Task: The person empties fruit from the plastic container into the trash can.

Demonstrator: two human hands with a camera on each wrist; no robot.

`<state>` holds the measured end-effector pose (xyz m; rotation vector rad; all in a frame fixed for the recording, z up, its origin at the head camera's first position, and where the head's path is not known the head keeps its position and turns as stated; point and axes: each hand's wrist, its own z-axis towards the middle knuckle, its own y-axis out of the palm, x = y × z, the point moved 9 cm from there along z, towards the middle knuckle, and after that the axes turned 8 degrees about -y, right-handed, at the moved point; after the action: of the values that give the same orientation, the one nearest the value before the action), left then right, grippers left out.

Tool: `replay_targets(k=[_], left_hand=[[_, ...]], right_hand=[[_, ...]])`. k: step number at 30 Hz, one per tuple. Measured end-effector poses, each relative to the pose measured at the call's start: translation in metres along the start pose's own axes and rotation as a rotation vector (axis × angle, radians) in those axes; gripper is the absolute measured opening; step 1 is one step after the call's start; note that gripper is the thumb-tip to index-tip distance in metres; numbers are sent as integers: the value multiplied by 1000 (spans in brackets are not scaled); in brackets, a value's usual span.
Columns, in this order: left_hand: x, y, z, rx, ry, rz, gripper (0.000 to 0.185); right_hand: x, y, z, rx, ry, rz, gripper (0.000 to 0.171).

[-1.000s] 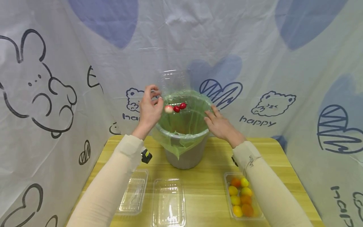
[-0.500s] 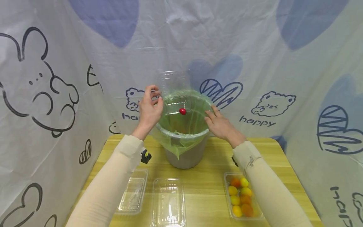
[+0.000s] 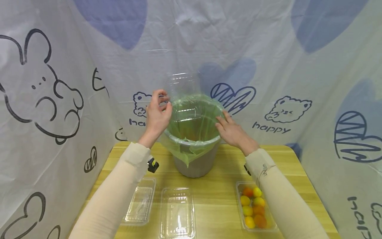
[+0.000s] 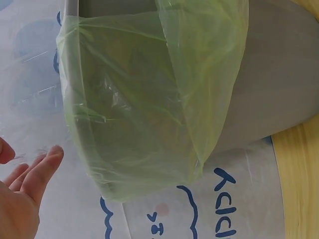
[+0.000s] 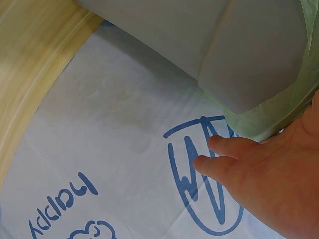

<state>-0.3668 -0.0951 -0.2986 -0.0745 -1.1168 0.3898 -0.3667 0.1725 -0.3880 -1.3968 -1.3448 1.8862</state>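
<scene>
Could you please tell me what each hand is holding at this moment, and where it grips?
The left hand pinches the clear plastic container by its left edge, tilted above the bin. The right hand rests against the bin's rim, gripping nothing.

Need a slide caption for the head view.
Left hand tips an empty clear clamshell box over a green-lined bin; right hand steadies its rim.

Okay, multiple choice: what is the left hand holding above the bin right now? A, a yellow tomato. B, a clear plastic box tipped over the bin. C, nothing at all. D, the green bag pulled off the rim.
B: the left hand pinches a clear box tipped over the bin, while the right hand rests at the bin's rim.
</scene>
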Motion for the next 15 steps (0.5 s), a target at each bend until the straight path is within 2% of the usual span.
replay_targets(k=[8,15], left_hand=[[-3,-1,1,-69,-73,-49,39],[-3,-2,-4,-127,-143,-32,41]], right_hand=[[1,1,1,-2,6,0,63],[0,1,1,-4,6,0,62]])
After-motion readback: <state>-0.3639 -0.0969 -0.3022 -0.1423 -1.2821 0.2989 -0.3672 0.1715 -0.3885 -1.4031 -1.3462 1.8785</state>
